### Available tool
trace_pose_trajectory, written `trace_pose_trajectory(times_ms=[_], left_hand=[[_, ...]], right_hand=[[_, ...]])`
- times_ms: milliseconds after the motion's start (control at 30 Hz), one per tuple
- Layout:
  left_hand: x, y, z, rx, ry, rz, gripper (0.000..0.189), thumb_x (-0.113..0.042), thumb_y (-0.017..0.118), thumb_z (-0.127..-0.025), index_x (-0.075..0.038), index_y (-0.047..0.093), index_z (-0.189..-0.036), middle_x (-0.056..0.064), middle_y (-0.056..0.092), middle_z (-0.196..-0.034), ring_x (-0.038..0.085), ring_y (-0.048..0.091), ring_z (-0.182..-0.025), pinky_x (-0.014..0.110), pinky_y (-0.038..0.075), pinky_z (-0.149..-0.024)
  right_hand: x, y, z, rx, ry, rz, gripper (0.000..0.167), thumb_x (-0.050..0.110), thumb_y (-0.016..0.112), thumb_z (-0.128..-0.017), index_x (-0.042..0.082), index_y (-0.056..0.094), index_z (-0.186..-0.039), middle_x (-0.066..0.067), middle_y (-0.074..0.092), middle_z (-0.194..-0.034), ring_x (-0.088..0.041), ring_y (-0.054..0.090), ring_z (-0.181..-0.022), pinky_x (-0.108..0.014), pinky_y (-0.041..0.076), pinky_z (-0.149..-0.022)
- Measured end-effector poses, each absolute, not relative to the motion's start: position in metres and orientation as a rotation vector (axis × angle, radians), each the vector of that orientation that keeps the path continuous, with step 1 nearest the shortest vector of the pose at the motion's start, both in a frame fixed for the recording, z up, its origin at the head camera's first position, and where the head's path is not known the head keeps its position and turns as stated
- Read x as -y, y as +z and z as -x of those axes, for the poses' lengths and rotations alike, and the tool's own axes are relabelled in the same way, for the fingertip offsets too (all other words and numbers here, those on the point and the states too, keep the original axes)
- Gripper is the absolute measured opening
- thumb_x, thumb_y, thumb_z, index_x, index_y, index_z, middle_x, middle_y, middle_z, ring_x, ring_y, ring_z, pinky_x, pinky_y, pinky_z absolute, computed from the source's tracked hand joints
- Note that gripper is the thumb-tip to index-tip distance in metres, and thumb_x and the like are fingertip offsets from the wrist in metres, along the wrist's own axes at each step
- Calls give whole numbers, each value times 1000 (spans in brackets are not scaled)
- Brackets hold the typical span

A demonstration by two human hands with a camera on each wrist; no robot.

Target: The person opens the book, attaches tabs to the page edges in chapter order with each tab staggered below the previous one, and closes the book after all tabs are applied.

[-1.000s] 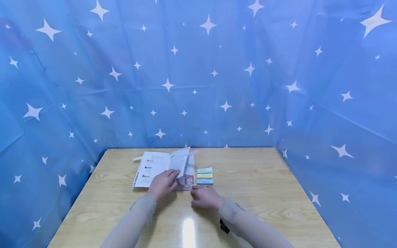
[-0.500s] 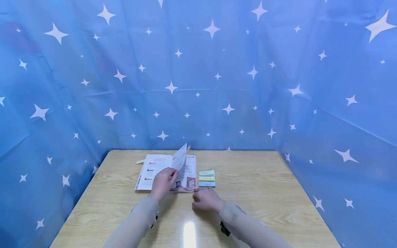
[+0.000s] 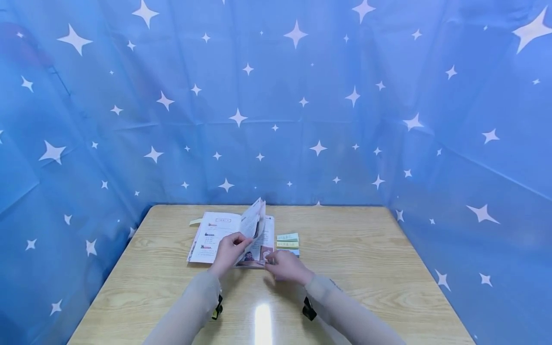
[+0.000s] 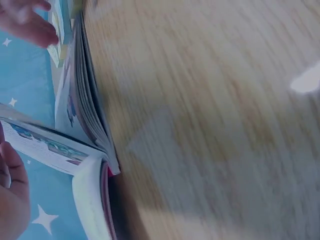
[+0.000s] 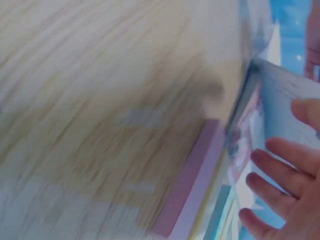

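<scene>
Seems mid page-turn: my left hand (image 3: 227, 251) pinches raised pages (image 3: 252, 221) of the book (image 3: 219, 235), right hand (image 3: 287, 266) loose-fingered at its corner; next likely needs flattening them.

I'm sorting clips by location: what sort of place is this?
Probably an indoor study or recording corner: a blue star-patterned curtain hangs behind and beside a wooden table, where an open book lies.

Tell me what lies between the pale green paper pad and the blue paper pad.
In the head view, a pale yellow rectangular paper pad lies between the green pad and the blue pad.
</scene>
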State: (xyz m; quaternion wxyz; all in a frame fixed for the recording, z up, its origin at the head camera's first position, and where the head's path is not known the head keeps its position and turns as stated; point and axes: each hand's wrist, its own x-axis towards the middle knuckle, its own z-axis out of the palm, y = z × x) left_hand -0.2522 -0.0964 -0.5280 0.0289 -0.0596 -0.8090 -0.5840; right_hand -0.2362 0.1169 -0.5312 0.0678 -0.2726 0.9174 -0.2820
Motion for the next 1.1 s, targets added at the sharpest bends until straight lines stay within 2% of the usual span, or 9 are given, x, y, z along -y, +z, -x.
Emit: trace_pose_trajectory(times_ms=[67, 133, 233, 300, 367, 633, 900, 1100], left_hand=[[97, -530, 253, 2470, -1824, 185, 29, -29, 70, -90, -6, 62, -74, 1, 59, -70, 15, 51, -65, 24, 42, -56], [98, -532, 253, 2500, -1722, 239, 31, -30, 68, -91, -8, 58, -71, -1, 54, -67, 13, 48, -62, 24, 40, -54], [99, -532, 253, 2584, -1451, 367, 33, -33, 64, -94, -15, 52, -68, -5, 48, -62, 11, 44, -57, 24, 36, -51], [98, -531, 252, 2621, -1288, 448, 34, -34, 62, -95, -19, 49, -67, -7, 45, -59, 9, 42, -54, 24, 35, -49], [97, -530, 252, 2637, -1200, 504, 35, -35, 60, -96, -20, 47, -67, -7, 42, -58, 8, 40, -52, 25, 34, -47], [94, -529, 253, 2639, -961, 604, 35, -32, 56, -99, -23, 44, -68, -10, 40, -61, 7, 39, -54, 25, 36, -50], [96, -530, 255, 2657, -947, 593, 39, -35, 50, -101, -21, 41, -66, -8, 39, -62, 8, 38, -55, 25, 35, -51], [104, -526, 252, 2630, -1009, 511, 41, -34, 52, -101, -19, 42, -65, -6, 40, -61, 10, 38, -53, 26, 34, -49]], right_hand=[[-114, -529, 238, -2671, -1054, 711, 36, 24, 61, -94, 0, 66, -120, -10, 72, -101, -11, 52, -61, -31, 51, -64], [-111, -524, 240, -2566, -1242, 562, 39, 26, 59, -96, -1, 64, -122, -12, 70, -109, -15, 57, -70, -33, 51, -69], [-106, -518, 243, -2383, -1488, 320, 46, 32, 55, -99, -6, 60, -124, -17, 68, -110, -28, 65, -86, -41, 54, -77], [-103, -515, 244, -2328, -1568, 208, 52, 38, 52, -99, -8, 59, -123, -19, 67, -112, -32, 65, -98, -45, 53, -85], [-102, -514, 247, -2276, -1623, 138, 56, 40, 49, -100, -9, 56, -125, -22, 65, -114, -36, 64, -100, -50, 51, -87], [-105, -520, 251, -2191, -1683, 76, 60, 42, 45, -102, -8, 48, -134, -22, 63, -120, -35, 62, -104, -51, 50, -88], [-110, -522, 252, -2183, -1738, 26, 63, 40, 48, -101, -9, 43, -139, -24, 59, -123, -36, 64, -99, -50, 53, -86], [-116, -522, 254, -2163, -1768, 32, 62, 36, 50, -101, -9, 38, -142, -29, 50, -134, -39, 60, -108, -49, 52, -89]])
